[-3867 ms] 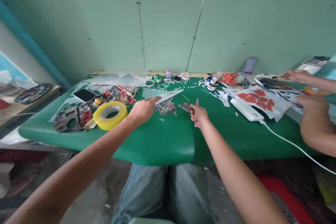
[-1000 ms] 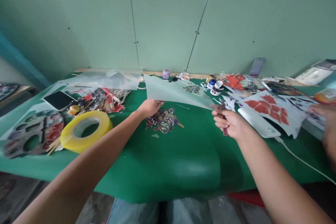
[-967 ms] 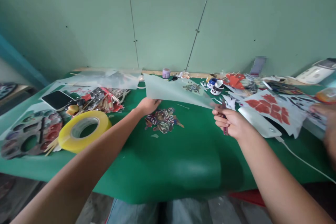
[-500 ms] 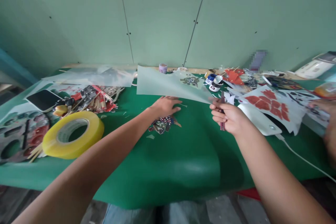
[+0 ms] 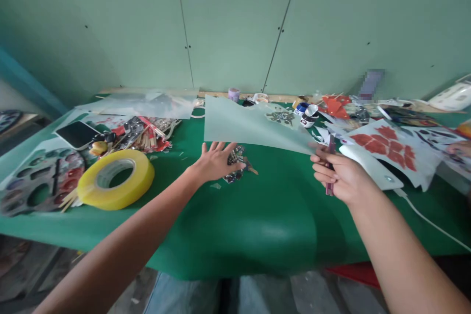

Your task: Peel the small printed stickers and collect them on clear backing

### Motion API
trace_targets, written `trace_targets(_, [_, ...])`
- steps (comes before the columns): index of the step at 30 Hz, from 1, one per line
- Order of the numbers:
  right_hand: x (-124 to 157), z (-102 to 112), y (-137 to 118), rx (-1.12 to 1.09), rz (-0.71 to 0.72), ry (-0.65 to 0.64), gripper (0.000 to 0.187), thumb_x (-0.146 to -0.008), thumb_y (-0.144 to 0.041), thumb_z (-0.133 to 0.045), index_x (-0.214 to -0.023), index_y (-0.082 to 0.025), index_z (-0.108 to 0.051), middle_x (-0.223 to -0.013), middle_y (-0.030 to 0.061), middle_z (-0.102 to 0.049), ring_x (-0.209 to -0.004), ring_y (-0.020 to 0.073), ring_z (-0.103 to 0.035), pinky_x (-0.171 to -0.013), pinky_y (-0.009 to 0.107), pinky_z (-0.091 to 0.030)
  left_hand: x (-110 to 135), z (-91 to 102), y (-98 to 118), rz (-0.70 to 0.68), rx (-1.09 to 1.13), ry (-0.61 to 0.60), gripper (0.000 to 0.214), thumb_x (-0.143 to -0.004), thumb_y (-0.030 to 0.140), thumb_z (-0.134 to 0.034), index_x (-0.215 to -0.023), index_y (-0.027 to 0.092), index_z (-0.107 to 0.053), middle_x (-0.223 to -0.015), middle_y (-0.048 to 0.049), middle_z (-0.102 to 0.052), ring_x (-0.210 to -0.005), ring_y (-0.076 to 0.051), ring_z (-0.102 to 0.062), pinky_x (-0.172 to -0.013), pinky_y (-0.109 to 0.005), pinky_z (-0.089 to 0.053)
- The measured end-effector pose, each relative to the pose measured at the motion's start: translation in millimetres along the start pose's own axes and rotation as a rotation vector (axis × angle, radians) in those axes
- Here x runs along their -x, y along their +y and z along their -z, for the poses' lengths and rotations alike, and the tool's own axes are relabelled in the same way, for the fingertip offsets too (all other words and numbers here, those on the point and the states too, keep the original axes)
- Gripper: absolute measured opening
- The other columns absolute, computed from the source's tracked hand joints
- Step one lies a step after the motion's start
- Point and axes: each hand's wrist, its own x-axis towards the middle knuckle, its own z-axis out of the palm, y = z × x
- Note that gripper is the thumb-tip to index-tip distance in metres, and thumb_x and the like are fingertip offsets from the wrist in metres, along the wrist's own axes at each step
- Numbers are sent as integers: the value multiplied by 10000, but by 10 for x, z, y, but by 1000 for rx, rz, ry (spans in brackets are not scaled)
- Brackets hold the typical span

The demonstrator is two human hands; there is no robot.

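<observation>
Plastic sheet (image 5: 250, 125), corner-pinched in the closed right hand (image 5: 342, 176) with a pink tool (image 5: 331, 146), tilts up, baring the cutout (image 5: 239, 152) under the spread, empty left hand (image 5: 215, 162).

One tape roll (image 5: 116, 180), one palette (image 5: 37, 182), one phone (image 5: 76, 134) and one charger (image 5: 371, 167) are lying on the counter (image 5: 257, 221). One sheet (image 5: 235, 125) is hanging over it, and two paper figures (image 5: 241, 172) (image 5: 281, 117) are showing.
</observation>
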Motion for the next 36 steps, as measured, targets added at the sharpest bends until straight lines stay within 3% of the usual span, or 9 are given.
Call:
trace_targets(3, [24, -54, 73, -31, -6, 40, 103, -836, -133, -559, -816, -225, -602, -598, -30, -537, -336, 25, -172, -274, 168, -183, 503, 26, -117, -17, 18, 139, 604, -891, 574, -499, -1427, 298, -465, -1538, -90, -423, -1416, -340, -363, -1134, -544, -302])
trace_targets(7, [123, -197, 97, -110, -53, 92, 189, -876, -83, -474, -808, -201, -605, -564, -36, -528, -315, 13, -184, -265, 134, -187, 1070, -30, -154, -257, 3, 9, 387, -936, 462, -467, -1262, 350, -642, -1397, -3, -598, -1288, -264, -537, -1102, -454, -396])
trace_targets(10, [199, -265, 92, -110, -54, 97, 184, -870, -72, -482, -825, -190, -615, -551, -37, -529, -303, 8, -199, -265, 124, -184, 1325, -82, -274, -217, -33, 41, 430, -935, 460, -453, -1318, 341, -610, -1404, 1, -593, -1323, -264, -523, -1155, -460, -364])
trace_targets(15, [266, -303, 130, -66, -38, 105, 167, -859, -70, -489, -853, -187, -608, -537, -25, -562, -291, 8, -213, -275, 121, -185, 1422, -81, -564, 167, -126, 376, 495, -893, 451, -480, -1319, 235, -610, -1444, -88, -551, -1385, -345, -443, -1174, -521, -344])
trace_targets(20, [372, -316, 240, 56, -52, 166, 167, -821, -91, -534, -939, -204, -568, -547, 1, -628, -301, 20, -238, -304, 130, -189, 1393, 7, -589, 180, 80, 512, 515, -927, 390, -431, -1420, 243, -460, -1478, -85, -506, -1391, -299, -436, -1143, -483, -396])
trace_targets(25, [480, -361, 412, 319, -75, 103, 283, -797, -231, -615, -1060, -217, -511, -549, -1, -652, -320, 32, -209, -344, 156, -169, 1327, 90, -402, 97, 228, 680, 348, -945, 350, -441, -1227, 191, -569, -1292, -127, -603, -1227, -268, -562, -1044, -457, -468])
trace_targets(28, [500, -435, 500, 557, -60, 82, 297, -834, -294, -588, -1100, -211, -487, -563, 2, -668, -331, 63, -285, -384, 187, -208, 1218, 69, -198, -40, 148, 602, 298, -954, 303, -440, -1184, 194, -594, -1273, -123, -613, -1219, -258, -554, -1065, -456, -437])
trace_targets(32, [481, -483, 493, 1146, -20, 67, 177, -899, -374, -533, -957, -208, -556, -604, 33, -680, -529, 164, -579, -506, 244, -340, 1031, -63, -8, -98, -14, 275, 445, -937, 396, -494, -1340, 214, -542, -1444, -125, -520, -1344, -316, -466, -1100, -515, -394])
trace_targets(36, [272, -446, 348, 1489, 83, 319, 307, -914, -493, -506, -945, -204, -607, -912, 115, -727, -800, 259, -677, -573, 296, -379, 923, -199, 3, -27, -116, 161, 548, -932, 496, -478, -1412, 234, -501, -1542, -113, -425, -1435, -330, -363, -1181, -576, -258])
